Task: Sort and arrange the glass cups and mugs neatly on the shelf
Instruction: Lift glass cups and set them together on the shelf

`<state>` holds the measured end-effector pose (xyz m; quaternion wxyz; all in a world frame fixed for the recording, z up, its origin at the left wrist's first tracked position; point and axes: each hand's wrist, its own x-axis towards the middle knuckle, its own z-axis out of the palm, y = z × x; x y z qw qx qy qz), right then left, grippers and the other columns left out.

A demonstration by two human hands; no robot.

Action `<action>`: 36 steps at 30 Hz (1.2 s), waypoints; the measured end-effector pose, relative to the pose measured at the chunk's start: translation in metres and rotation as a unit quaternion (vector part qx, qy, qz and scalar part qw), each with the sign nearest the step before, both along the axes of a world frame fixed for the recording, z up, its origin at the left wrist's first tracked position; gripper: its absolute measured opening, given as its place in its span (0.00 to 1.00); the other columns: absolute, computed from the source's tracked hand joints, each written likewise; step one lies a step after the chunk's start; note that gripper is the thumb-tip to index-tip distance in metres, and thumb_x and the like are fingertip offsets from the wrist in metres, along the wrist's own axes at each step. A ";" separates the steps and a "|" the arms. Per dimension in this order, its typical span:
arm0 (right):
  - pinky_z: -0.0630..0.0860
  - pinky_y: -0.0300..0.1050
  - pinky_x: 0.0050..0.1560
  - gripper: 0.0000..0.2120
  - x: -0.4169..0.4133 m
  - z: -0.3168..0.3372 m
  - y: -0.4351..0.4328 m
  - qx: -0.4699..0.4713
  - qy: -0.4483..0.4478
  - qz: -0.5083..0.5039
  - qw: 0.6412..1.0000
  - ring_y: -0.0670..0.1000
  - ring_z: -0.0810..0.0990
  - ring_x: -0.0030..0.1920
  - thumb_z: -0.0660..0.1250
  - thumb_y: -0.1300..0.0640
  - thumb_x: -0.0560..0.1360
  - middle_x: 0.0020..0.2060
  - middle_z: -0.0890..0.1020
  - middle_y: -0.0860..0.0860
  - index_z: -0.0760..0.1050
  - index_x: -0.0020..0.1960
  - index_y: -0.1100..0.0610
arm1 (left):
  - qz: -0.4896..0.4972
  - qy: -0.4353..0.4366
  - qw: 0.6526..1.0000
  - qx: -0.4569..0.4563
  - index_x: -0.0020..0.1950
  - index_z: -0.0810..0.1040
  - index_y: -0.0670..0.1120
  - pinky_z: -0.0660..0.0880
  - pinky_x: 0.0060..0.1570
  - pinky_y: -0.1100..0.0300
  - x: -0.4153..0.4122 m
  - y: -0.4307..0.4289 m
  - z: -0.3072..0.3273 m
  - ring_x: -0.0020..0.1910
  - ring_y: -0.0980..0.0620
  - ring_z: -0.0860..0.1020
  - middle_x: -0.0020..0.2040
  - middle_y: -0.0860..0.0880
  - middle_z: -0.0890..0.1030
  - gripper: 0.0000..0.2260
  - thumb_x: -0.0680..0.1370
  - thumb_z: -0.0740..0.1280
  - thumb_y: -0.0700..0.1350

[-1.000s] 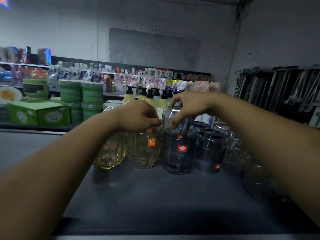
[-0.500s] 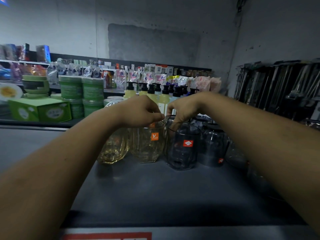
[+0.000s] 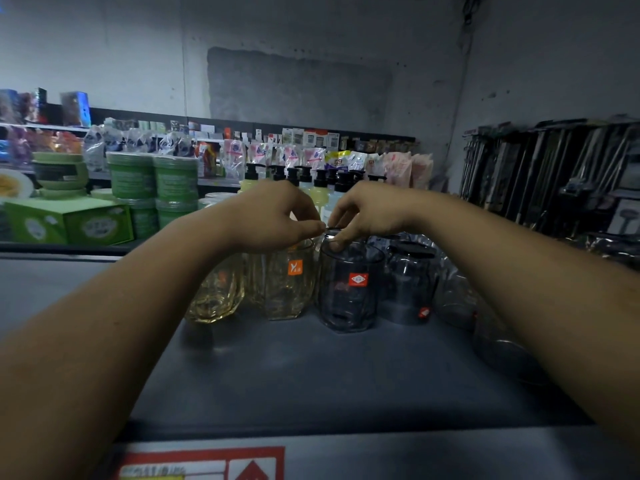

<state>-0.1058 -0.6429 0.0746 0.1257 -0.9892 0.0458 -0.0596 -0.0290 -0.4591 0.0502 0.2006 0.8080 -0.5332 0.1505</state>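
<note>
On the dark shelf (image 3: 311, 375) stands a row of glasses: two amber glasses (image 3: 214, 296) (image 3: 291, 289), the second with an orange label, then two smoky grey glasses (image 3: 349, 296) (image 3: 408, 289) with red labels. Clear glasses (image 3: 457, 299) continue to the right, partly behind my right forearm. My left hand (image 3: 273, 216) is curled over the labelled amber glass, and its thumb and fingers pinch at the rim. My right hand (image 3: 374, 211) pinches the rim of the nearer grey glass from above. Both hands almost touch.
Behind the glasses stand pump bottles (image 3: 318, 188), stacked green tubs (image 3: 152, 181) and a green box (image 3: 69, 220). A rack of hanging utensils (image 3: 554, 174) fills the right wall. A red price label (image 3: 201, 462) marks the shelf's front edge.
My right hand came down from above the grey glass to its rim. My left hand stayed over the labelled amber glass. The camera tilted slightly down.
</note>
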 end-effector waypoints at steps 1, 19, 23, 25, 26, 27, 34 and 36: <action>0.80 0.42 0.50 0.22 0.000 0.000 -0.001 0.001 0.001 0.002 1.000 0.48 0.83 0.50 0.78 0.53 0.71 0.53 0.85 0.50 0.81 0.63 0.59 | 0.003 -0.002 1.000 0.006 0.59 0.85 0.47 0.75 0.49 0.61 -0.002 -0.001 -0.001 0.49 0.55 0.82 0.55 0.51 0.86 0.13 0.81 0.67 0.53; 0.73 0.41 0.50 0.10 -0.065 -0.010 0.016 -0.040 -0.195 -0.072 0.977 0.48 0.81 0.52 0.71 0.53 0.79 0.54 0.84 0.50 0.82 0.58 0.56 | -0.064 0.051 0.994 0.067 0.66 0.80 0.54 0.78 0.59 0.52 -0.030 -0.012 -0.011 0.54 0.57 0.81 0.58 0.55 0.84 0.32 0.72 0.59 0.72; 0.79 0.44 0.50 0.08 -0.089 -0.046 0.029 0.045 -0.295 -0.087 0.951 0.46 0.83 0.48 0.69 0.52 0.78 0.48 0.85 0.46 0.83 0.55 0.53 | -0.080 0.057 0.987 0.130 0.56 0.78 0.61 0.76 0.57 0.56 -0.034 -0.020 -0.001 0.51 0.62 0.79 0.53 0.60 0.82 0.25 0.69 0.62 0.76; 0.80 0.46 0.53 0.06 -0.092 -0.060 0.031 0.089 -0.347 -0.077 0.931 0.43 0.82 0.47 0.69 0.53 0.79 0.47 0.85 0.44 0.82 0.54 0.52 | -0.083 0.059 0.982 0.159 0.56 0.76 0.63 0.75 0.54 0.60 -0.033 -0.023 0.004 0.51 0.62 0.80 0.50 0.62 0.81 0.23 0.68 0.69 0.74; 0.80 0.46 0.54 0.06 -0.093 -0.064 0.031 0.102 -0.357 -0.072 0.926 0.43 0.82 0.48 0.69 0.54 0.79 0.47 0.84 0.43 0.82 0.54 0.52 | -0.080 0.056 0.982 0.161 0.59 0.77 0.61 0.74 0.52 0.60 -0.032 -0.024 0.004 0.50 0.61 0.80 0.50 0.61 0.81 0.24 0.68 0.71 0.71; 0.80 0.46 0.55 0.06 -0.094 -0.066 0.030 0.110 -0.361 -0.068 0.924 0.43 0.82 0.48 0.68 0.54 0.79 0.47 0.84 0.43 0.82 0.55 0.52 | -0.075 0.049 0.984 0.154 0.60 0.78 0.59 0.73 0.50 0.60 -0.031 -0.025 0.004 0.49 0.60 0.80 0.49 0.60 0.82 0.25 0.68 0.73 0.69; 0.75 0.33 0.48 0.05 -0.105 -0.069 0.031 0.165 -0.425 -0.050 0.889 0.36 0.79 0.49 0.66 0.51 0.81 0.46 0.82 0.39 0.79 0.53 0.50 | -0.081 0.079 0.993 0.023 0.62 0.79 0.52 0.72 0.40 0.69 -0.041 -0.005 0.021 0.42 0.64 0.80 0.51 0.55 0.85 0.30 0.67 0.74 0.68; 0.74 0.31 0.46 0.08 -0.105 -0.067 0.031 0.214 -0.435 -0.050 0.873 0.35 0.80 0.47 0.65 0.45 0.81 0.47 0.82 0.39 0.78 0.55 0.49 | -0.097 0.151 0.981 -0.067 0.62 0.80 0.50 0.77 0.43 0.68 -0.050 0.011 0.024 0.46 0.61 0.83 0.51 0.52 0.86 0.26 0.69 0.71 0.62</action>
